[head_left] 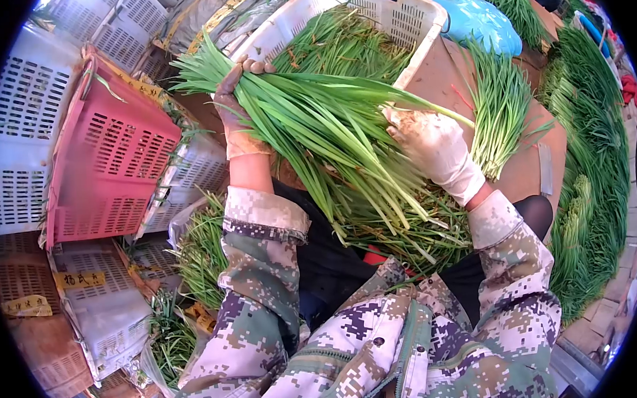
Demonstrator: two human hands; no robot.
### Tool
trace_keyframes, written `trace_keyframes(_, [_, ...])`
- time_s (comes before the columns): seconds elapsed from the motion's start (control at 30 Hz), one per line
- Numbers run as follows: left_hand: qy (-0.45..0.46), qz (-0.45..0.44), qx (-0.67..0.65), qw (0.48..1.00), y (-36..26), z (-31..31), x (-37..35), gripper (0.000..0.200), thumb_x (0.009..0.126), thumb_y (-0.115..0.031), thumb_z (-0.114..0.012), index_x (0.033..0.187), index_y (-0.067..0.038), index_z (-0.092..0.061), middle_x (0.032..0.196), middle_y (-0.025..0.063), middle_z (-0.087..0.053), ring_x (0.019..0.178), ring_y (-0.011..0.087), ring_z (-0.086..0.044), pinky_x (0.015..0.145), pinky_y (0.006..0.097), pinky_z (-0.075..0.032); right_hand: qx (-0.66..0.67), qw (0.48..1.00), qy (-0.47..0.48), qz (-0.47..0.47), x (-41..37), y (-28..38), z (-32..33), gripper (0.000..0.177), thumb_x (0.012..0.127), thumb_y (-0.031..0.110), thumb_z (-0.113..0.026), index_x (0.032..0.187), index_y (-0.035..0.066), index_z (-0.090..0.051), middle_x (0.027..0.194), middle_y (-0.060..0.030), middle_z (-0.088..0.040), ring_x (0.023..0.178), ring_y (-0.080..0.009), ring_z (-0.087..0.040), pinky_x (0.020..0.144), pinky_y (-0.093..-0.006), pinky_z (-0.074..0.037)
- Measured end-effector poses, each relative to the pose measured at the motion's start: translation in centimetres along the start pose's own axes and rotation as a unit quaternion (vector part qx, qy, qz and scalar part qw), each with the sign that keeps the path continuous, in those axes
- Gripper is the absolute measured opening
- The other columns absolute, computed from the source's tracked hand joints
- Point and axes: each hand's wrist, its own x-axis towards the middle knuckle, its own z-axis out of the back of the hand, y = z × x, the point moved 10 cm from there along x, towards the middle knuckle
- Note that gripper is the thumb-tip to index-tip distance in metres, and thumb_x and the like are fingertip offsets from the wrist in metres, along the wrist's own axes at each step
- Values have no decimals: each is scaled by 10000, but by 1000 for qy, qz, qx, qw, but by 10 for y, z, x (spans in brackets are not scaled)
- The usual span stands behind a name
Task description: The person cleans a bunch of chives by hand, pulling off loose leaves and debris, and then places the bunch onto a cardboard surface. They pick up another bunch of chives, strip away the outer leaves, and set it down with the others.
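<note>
Both my gloved hands hold one bundle of long green chives (314, 123) across my lap. My left hand (236, 113) grips it near the cut ends at the upper left. My right hand (434, 146), in a dirty white glove, grasps the leafy part further right. The leaves hang down toward my knees. Behind the bundle stands a white plastic crate (395, 15) filled with more chives. My sleeves and jacket are camouflage-patterned.
A pink crate (107, 159) lies tipped at the left among stacked white crates (19, 121). A chive bunch (501, 110) lies on brown cardboard (526, 166) at the right, a long row of chives (591, 185) beyond it. A blue bag (478, 21) sits behind.
</note>
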Motion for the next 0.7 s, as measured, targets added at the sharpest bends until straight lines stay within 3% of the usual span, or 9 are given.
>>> trace_keyframes(0.07, [7,9,1,1000,4,-1,0,171,771,-64,-599,914,9,-542,787,65,-545,749,214,-549,812,388,-464,-78,991,105,22,3,-2,-21,244,789,93,-563,1021,84,-639,845,-63,-654,781,-237,-641,677,-373,-511])
trace_keyframes(0.13, [15,18,4,1000,7,-1,1,173,770,-64,-601,916,7,-543,785,65,-546,748,214,-550,812,386,-465,-78,994,60,52,13,5,-13,136,751,91,-550,854,84,-638,737,-67,-628,695,-239,-632,622,-381,-504])
trace_keyframes(0.23, [15,10,15,1000,7,-1,-2,187,764,-69,-609,923,6,-547,783,63,-549,748,210,-552,815,382,-465,-88,985,146,16,14,-3,-33,64,726,88,-552,672,79,-585,624,-114,-594,598,-296,-615,560,-384,-501])
trace_keyframes(0.33, [46,40,2,998,14,-7,-1,193,760,-64,-611,929,4,-550,783,66,-551,751,211,-553,811,381,-468,-92,972,212,30,23,8,-26,62,727,92,-554,675,81,-587,618,-111,-593,604,-292,-623,558,-389,-504])
trace_keyframes(0.47, [73,44,23,996,13,-7,-1,208,831,-119,-565,1023,-51,-523,828,42,-575,842,242,-559,854,377,-454,-53,985,165,-18,29,0,-11,53,687,50,-574,705,83,-612,663,-137,-621,617,-311,-620,577,-373,-511])
trace_keyframes(0.53, [106,60,-16,992,18,-19,-4,203,826,-110,-568,1014,-42,-531,818,46,-574,831,240,-560,854,377,-454,-41,986,161,-28,28,2,-9,59,767,48,-583,775,52,-642,725,-112,-654,625,-251,-632,588,-318,-507])
trace_keyframes(0.57, [106,61,-16,992,19,-19,-3,203,826,-110,-568,1014,-42,-531,818,46,-574,831,240,-560,854,377,-454,201,958,105,-176,25,-16,-5,92,830,81,-569,820,40,-651,749,-85,-657,633,-202,-627,589,-290,-500])
trace_keyframes(0.6, [99,52,-10,994,17,-17,-2,203,825,-107,-568,1011,-34,-534,818,49,-573,827,237,-560,855,377,-452,425,851,40,-307,15,-29,-9,139,892,114,-555,864,28,-661,773,-58,-660,641,-153,-623,589,-262,-493])
trace_keyframes(0.7, [76,22,10,997,10,-15,-6,204,820,-95,-568,1005,-16,-536,814,53,-569,814,229,-558,854,378,-450,475,789,-35,-388,-4,-31,17,205,947,162,-525,911,2,-649,792,-30,-640,642,-96,-584,604,-225,-478])
